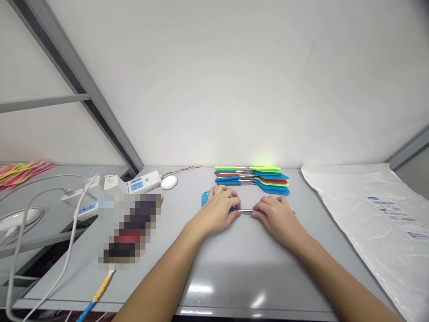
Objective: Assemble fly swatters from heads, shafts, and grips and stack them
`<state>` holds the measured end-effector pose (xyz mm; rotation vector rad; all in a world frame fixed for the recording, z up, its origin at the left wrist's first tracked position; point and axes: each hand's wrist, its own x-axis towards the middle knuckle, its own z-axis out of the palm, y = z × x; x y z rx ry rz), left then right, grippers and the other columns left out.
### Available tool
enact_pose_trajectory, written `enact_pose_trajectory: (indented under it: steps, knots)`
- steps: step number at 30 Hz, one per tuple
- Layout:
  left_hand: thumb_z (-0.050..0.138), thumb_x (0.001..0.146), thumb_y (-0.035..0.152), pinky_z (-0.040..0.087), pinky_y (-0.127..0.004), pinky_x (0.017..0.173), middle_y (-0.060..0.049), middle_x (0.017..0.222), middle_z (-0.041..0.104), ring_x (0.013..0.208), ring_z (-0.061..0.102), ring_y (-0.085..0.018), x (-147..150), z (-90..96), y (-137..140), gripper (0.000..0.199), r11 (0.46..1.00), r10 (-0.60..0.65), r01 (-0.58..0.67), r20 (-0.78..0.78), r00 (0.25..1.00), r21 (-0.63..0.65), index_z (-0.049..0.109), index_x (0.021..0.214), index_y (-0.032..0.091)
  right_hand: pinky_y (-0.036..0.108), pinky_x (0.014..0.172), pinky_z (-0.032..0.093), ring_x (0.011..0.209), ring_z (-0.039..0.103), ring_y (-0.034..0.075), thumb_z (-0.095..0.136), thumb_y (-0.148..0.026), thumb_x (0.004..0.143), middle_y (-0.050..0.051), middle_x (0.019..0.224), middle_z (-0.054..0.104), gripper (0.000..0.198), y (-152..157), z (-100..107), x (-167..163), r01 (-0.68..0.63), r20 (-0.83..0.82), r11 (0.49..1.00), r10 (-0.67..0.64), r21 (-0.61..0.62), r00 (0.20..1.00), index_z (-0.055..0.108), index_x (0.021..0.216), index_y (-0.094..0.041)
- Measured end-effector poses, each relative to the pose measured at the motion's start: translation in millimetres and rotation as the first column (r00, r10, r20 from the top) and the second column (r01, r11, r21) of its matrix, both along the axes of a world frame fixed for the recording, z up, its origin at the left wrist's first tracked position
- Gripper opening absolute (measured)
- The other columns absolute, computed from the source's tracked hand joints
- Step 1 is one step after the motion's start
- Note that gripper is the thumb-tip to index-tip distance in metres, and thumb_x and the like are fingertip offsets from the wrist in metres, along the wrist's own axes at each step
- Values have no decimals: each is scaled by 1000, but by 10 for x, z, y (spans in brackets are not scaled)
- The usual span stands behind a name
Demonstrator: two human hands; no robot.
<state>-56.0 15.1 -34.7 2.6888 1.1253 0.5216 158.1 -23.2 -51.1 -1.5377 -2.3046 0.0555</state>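
Observation:
A blue fly swatter [247,211] with a metal shaft lies crosswise low over the grey table, between my two hands. My left hand [219,209] is closed around it near the perforated blue head, which shows partly behind my fingers. Around the other end, my right hand [275,215] is closed, and a tip of blue handle sticks out past it. Most of the handle is hidden by that hand. Just behind my hands is a stack of fly swatters [244,182] in blue, lime green and red, their heads to the right.
To the left are a blurred phone-like object [132,232] on a cable, a power strip [145,182], white plug adapters [95,188] and a round white disc [169,182]. A white plastic mailer bag [362,205] with a label covers the right side. A wall rises behind the table.

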Motion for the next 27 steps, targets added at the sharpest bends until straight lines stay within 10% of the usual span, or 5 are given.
enact_pose_trajectory:
  steps: [27]
  knots:
    - [50,91,36,12,-62,108,3,115,61,115,39,-25,-175,63,102,22,992,43,-36,-54,998,120,71,84,33,36,82,28,85,58,16,45,-36,96,0,86,66,24,25,51,67,-3,-37,1000,3,-17,999,64,86,-24]
